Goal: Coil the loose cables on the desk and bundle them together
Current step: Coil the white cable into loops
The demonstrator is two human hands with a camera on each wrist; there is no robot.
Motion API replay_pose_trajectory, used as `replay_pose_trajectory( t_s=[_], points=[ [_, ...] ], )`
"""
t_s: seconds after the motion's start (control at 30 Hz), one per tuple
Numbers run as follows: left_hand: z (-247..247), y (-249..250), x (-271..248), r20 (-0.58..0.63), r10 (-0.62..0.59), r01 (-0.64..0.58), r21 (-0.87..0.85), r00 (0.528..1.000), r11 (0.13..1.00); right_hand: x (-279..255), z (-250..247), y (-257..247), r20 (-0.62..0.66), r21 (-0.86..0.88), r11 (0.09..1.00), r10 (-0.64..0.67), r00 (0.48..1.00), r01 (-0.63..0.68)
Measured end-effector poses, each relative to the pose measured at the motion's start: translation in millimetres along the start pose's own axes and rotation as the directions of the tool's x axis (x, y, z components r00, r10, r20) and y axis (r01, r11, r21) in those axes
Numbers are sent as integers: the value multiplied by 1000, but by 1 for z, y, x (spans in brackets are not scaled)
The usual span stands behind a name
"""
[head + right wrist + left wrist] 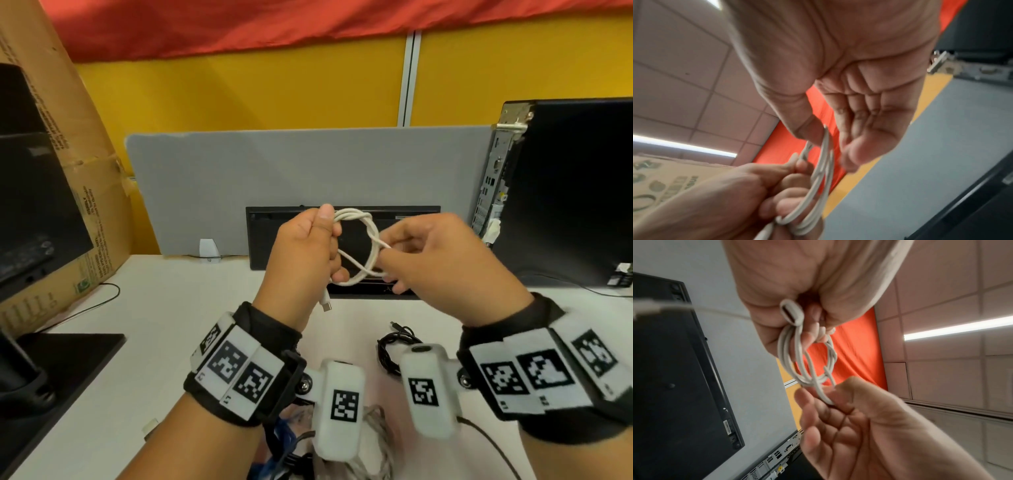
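Note:
A white cable (pixel 371 236) is wound into a small coil and held up above the desk. My left hand (pixel 310 246) grips the coil's left side in a fist, and a USB plug (pixel 325 305) hangs below it. My right hand (pixel 407 255) pinches the cable's loose end between thumb and forefinger at the coil's right side. In the left wrist view the white cable (pixel 807 363) loops from my left hand (pixel 809 293) to my right hand (pixel 840 395). The right wrist view shows the white cable (pixel 822 168) edge-on below my right hand (pixel 830 134).
A black cable (pixel 394 342) lies loose on the white desk (pixel 154 308). Grey and blue cables (pixel 376 442) lie near the front edge. A black keyboard (pixel 342 222) leans on a grey divider; a computer tower (pixel 565 192) stands right, a cardboard box (pixel 68 171) left.

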State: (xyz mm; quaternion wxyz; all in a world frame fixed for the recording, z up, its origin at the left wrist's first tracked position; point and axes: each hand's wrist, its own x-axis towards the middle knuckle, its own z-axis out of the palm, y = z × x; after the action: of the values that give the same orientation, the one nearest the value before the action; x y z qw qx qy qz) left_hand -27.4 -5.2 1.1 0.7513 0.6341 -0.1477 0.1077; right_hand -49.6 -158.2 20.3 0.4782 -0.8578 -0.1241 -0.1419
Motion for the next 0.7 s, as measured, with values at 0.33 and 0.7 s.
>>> replay_pose_trajectory(
  t_s=[0.33,0.7],
  points=[
    [-9,2,4,-80,18,-23,-64,997,998,0,0,-8,51,533,838,109,993,-119],
    [-10,-2,7,-102,-3,3,-5,995,1000,-2,-15,-8,36,529,838,133,990,-132]
  ],
)
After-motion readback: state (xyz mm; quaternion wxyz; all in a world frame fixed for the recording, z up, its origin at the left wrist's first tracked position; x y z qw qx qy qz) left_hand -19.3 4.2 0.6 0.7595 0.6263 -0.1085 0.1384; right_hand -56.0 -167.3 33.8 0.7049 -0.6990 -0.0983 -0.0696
